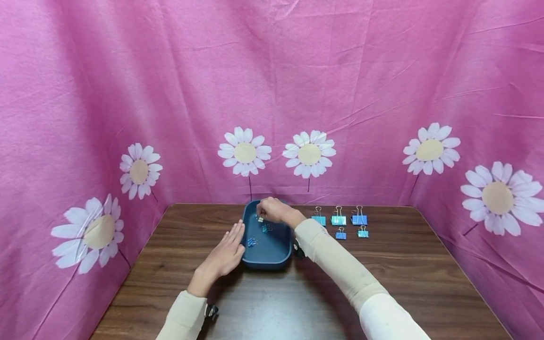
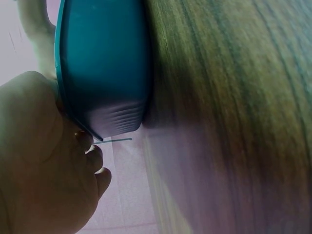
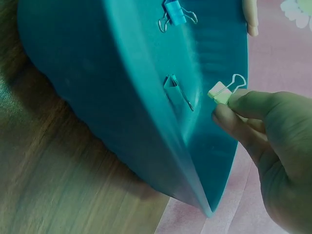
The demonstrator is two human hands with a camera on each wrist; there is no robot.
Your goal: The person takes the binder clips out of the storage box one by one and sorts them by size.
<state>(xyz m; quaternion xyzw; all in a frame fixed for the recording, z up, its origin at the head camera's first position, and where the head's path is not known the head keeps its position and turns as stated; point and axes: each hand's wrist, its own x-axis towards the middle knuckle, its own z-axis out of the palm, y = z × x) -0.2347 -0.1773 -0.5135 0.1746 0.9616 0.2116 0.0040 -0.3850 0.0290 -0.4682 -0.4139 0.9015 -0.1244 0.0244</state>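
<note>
A dark blue tray (image 1: 267,255) stands on the wooden table. Over its far part, my right hand (image 1: 276,210) pinches a small yellow binder clip (image 3: 220,92) between thumb and index finger. Below it on the tray floor lies a teal binder clip (image 1: 266,228); a blue binder clip (image 1: 252,242) lies nearer the left wall. My left hand (image 1: 223,252) rests along the tray's left rim with its fingers straight. From the left wrist view, the same hand (image 2: 44,156) touches the tray's outer side, its fingertips partly hidden.
Right of the tray, binder clips stand on the table (image 1: 382,278) in two rows: three larger ones, among them a blue clip (image 1: 359,220), and two smaller ones, among them a teal clip (image 1: 363,233). A pink flowered cloth (image 1: 361,94) surrounds the table's back and sides.
</note>
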